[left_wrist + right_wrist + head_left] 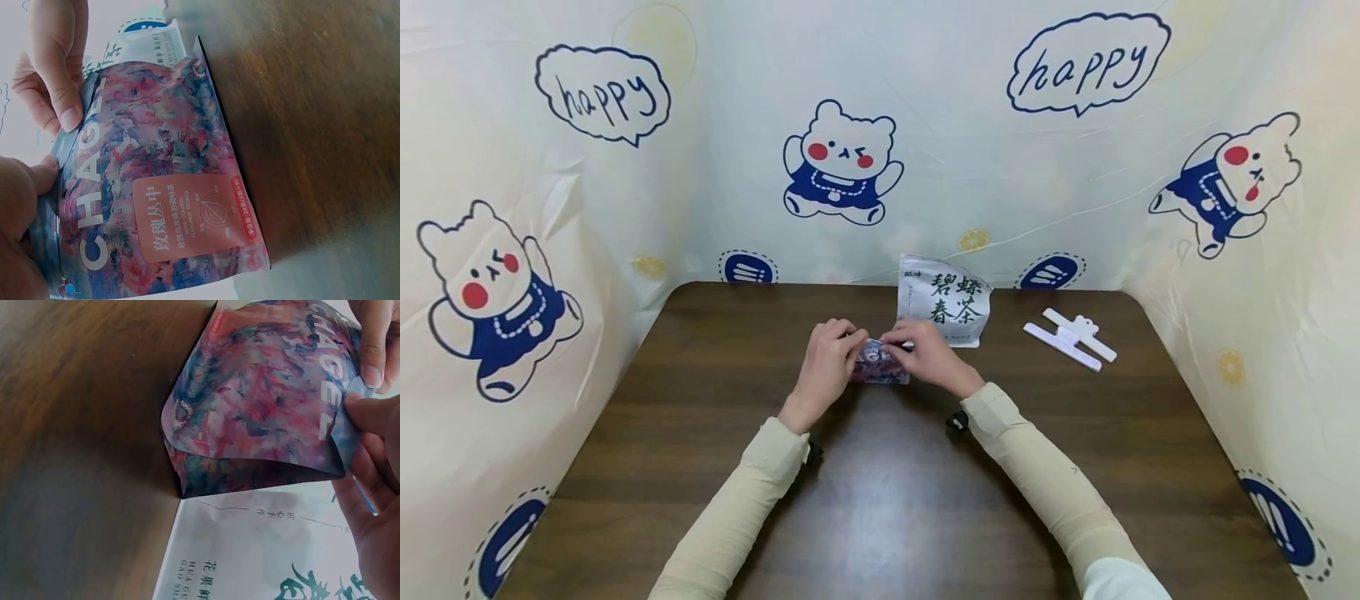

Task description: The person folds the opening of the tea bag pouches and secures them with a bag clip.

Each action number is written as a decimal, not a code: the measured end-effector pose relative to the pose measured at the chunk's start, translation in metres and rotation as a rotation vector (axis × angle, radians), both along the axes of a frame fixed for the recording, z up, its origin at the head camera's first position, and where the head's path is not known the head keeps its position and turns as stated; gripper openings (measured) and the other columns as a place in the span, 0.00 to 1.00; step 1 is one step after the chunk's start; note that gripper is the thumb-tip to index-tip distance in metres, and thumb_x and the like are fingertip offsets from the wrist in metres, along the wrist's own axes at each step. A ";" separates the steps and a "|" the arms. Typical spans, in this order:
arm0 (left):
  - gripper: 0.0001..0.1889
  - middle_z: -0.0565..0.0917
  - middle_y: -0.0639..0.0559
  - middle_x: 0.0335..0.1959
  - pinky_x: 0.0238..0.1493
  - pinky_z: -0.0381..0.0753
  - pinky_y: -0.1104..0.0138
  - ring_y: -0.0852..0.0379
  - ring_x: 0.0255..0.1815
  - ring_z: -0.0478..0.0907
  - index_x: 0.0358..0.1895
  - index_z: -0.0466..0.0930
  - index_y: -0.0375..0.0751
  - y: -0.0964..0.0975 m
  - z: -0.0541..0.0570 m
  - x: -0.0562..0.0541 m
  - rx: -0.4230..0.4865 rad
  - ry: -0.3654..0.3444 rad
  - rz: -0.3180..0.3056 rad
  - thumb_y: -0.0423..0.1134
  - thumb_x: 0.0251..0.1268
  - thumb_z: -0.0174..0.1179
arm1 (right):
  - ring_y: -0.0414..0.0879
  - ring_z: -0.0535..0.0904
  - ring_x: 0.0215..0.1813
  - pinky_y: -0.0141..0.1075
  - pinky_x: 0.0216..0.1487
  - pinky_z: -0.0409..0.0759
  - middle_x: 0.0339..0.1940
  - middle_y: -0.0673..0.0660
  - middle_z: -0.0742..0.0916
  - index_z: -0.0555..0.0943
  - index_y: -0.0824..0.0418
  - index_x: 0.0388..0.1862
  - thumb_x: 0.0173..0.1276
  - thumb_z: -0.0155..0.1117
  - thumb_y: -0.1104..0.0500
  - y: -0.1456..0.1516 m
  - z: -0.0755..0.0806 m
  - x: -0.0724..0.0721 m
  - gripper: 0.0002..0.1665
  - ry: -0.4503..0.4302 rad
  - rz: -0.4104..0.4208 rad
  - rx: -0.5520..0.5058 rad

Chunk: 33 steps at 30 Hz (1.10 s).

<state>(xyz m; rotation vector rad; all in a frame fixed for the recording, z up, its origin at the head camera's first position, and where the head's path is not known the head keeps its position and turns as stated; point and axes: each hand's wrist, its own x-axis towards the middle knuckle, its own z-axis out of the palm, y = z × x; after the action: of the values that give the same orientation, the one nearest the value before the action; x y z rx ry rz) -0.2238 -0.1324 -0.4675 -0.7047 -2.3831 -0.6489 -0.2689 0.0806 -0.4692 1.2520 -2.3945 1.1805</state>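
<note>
A pink-and-blue patterned tea pouch (pixel 162 131) with white lettering and a salmon label stands upright on the table between both hands. My left hand (pixel 829 358) pinches its top edge on the left side. Close beside it, my right hand (pixel 928 357) pinches the same folded top strip toward the right, with thumb and fingers on either side. In the right wrist view, the side of the pouch (pixel 262 406) shows an open-looking gusset below the fold.
Behind my right hand stands a white tea pouch (pixel 953 307) with green characters. Farther right, white bag clips (pixel 1070 337) with two long bars lie on the brown wooden table (pixel 880 500). A printed cloth (pixel 955 183) closes off the back and sides.
</note>
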 end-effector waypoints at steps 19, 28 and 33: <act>0.07 0.82 0.47 0.35 0.41 0.70 0.58 0.49 0.38 0.75 0.44 0.90 0.37 0.000 0.000 0.000 0.002 -0.009 -0.008 0.34 0.69 0.65 | 0.39 0.79 0.30 0.34 0.33 0.80 0.28 0.52 0.87 0.90 0.62 0.34 0.67 0.72 0.64 0.004 -0.011 -0.006 0.03 -0.004 -0.024 -0.076; 0.06 0.82 0.47 0.35 0.42 0.70 0.58 0.49 0.38 0.75 0.44 0.90 0.37 -0.001 0.001 0.001 0.004 -0.002 -0.008 0.34 0.69 0.66 | 0.39 0.79 0.32 0.35 0.33 0.81 0.30 0.53 0.87 0.91 0.63 0.37 0.67 0.72 0.65 0.006 -0.009 -0.007 0.03 0.006 0.023 -0.053; 0.06 0.82 0.47 0.35 0.43 0.72 0.57 0.49 0.38 0.76 0.44 0.90 0.37 -0.002 0.002 0.003 -0.006 -0.012 -0.013 0.34 0.69 0.66 | 0.42 0.77 0.31 0.45 0.34 0.80 0.30 0.55 0.86 0.91 0.65 0.42 0.67 0.70 0.68 0.011 -0.006 -0.005 0.07 -0.016 0.073 -0.032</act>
<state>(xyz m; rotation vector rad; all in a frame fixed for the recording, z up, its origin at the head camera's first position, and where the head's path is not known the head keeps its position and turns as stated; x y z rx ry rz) -0.2209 -0.1343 -0.4657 -0.7213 -2.3942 -0.6539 -0.2738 0.0914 -0.4748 1.3352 -2.3500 1.2494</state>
